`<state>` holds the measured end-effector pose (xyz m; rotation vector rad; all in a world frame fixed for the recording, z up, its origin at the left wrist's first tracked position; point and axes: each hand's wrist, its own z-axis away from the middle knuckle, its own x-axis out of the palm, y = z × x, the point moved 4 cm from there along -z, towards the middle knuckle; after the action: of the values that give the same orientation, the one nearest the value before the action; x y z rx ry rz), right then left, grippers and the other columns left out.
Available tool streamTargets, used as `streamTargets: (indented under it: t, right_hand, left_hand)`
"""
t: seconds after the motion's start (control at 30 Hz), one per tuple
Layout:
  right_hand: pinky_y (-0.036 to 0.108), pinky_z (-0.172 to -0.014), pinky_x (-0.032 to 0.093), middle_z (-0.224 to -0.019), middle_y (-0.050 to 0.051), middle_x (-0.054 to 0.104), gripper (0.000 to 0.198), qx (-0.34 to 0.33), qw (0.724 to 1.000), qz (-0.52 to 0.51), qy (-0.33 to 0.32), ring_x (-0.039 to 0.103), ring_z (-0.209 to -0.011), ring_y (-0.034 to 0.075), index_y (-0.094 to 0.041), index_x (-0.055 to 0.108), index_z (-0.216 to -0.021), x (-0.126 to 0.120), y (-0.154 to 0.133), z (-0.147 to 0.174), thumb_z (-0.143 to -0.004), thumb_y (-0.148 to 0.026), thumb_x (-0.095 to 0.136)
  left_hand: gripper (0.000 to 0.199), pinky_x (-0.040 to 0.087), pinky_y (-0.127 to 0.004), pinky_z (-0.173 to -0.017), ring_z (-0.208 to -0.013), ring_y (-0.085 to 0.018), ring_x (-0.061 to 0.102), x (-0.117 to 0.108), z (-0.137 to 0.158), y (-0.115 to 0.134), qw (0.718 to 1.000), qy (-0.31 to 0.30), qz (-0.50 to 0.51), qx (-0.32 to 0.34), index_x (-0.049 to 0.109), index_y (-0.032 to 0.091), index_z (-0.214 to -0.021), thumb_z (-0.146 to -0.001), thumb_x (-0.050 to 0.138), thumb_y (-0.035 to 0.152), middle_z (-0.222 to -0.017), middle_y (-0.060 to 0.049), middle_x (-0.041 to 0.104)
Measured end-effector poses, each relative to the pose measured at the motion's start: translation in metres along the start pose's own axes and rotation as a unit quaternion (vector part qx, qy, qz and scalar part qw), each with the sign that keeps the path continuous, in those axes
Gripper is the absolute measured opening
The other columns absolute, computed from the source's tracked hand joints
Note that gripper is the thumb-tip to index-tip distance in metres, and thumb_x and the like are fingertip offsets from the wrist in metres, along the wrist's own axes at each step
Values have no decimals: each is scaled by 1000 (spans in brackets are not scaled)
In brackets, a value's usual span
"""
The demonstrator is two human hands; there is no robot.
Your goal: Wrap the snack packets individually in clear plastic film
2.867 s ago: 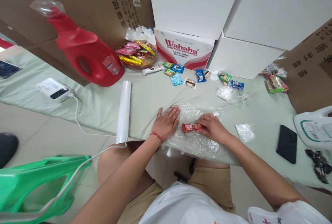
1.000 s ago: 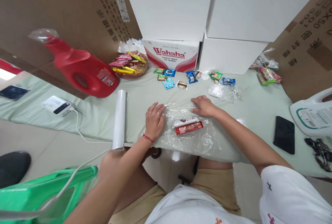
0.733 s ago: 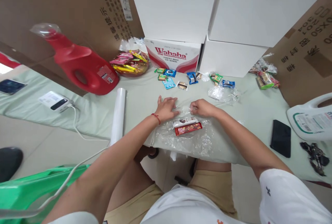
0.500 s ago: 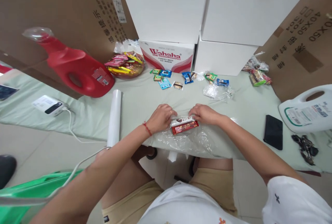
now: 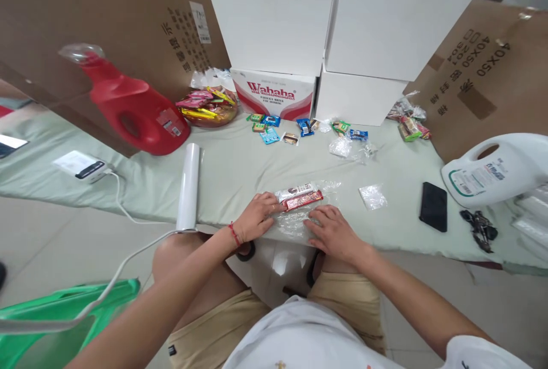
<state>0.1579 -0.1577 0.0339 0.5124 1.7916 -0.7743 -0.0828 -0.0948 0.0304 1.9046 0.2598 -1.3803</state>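
My left hand (image 5: 257,216) — grip unclear — touches a red-wrapped bar (image 5: 305,199), right (image 5: 330,230) splayed on crinkled film (image 5: 293,225) by the draped table's (image 5: 244,162) front edge.

Soft, even, moderately bright light leaves faint shadows; the glossy pale tiled floor (image 5: 274,269) shows glare, the crumpled clear plastic film (image 5: 293,224) glints, and wide-angle distortion stretches the edges.

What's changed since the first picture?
Right hand let go of the red bar, now on the film. White bar came from beside the bowl to the red one's far side. Left hand now at the red bar's left end. Roll and phone stayed put.
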Motion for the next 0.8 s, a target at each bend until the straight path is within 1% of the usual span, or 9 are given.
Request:
streamTargets:
  t: [0.07,0.17,0.23,0.33,0.47,0.57,0.63,0.7,0.8]
  right_hand:
    - [47,-105,41,-120,8,70,17,10,1000,12,16,52,-124,28,-27,74,-107,8,-10,0,-101,-25,59]
    - [41,-98,45,-119,8,71,24,16,999,2,31,57,-117,24,-28,75,-102,4,-8,-7,-104,-24,52]
    - [34,-87,48,-121,9,69,27,44,999,-9,27,62,-107,22,-28,75,-107,-7,2,-16,-106,-28,48]
    - [28,-74,45,-111,8,70,30,114,993,-12,-9,65,-92,19,-27,74,-117,-23,25,-40,-107,-32,46]
    - [25,-76,42,-100,6,73,28,156,986,-27,-54,67,-90,18,-25,77,-114,-31,53,-89,-105,-32,52]
    - [25,-77,40,-101,6,76,25,155,982,-62,-85,67,-91,18,-22,79,-107,-21,69,-120,-101,-29,56]
    - [25,-75,39,-99,6,78,23,157,978,-88,-101,68,-90,18,-20,80,-103,-11,79,-132,-98,-27,59]
    - [24,-72,38,-94,6,78,22,157,973,-125,-112,67,-85,17,-19,81,-99,-4,88,-137,-96,-25,61]
    - [23,-70,38,-84,4,76,22,160,957,-207,-124,63,-76,15,-15,80,-96,2,99,-135,-93,-27,62]
  left_hand:
    - [51,45,-44,-93,-103,-27,55,2,-3,-3,1000,1,16,-7,74,27,-123,-82,45,16,-102,-8,70]
    - [48,46,-42,-91,-96,-26,54,4,-8,-4,1000,-6,26,-2,76,23,-118,-82,44,16,-98,-9,69]
    - [46,47,-41,-90,-95,-26,54,4,-10,-3,999,-9,31,8,76,22,-117,-85,44,19,-97,-10,68]
    - [45,46,-41,-94,-97,-25,57,3,-11,-4,997,-14,66,24,76,22,-112,-95,36,26,-100,-9,70]
    - [51,46,-39,-99,-105,-24,61,2,-6,-6,992,-3,124,2,71,22,-119,-104,28,45,-109,-9,72]
    - [59,48,-40,-98,-109,-28,64,1,-2,-9,990,61,114,-51,63,19,-128,-92,56,65,-114,-11,71]
    - [51,48,-41,-95,-106,-29,64,-1,-2,-12,985,119,89,-89,66,20,-116,-88,65,62,-107,-10,72]
    - [34,48,-39,-90,-97,-25,64,-3,-4,-17,972,171,93,-128,67,20,-92,-94,59,54,-94,-8,71]
    - [43,47,-32,-73,-72,-19,57,-7,-6,-31,929,236,161,-236,59,21,-72,-101,45,50,-71,-3,60]
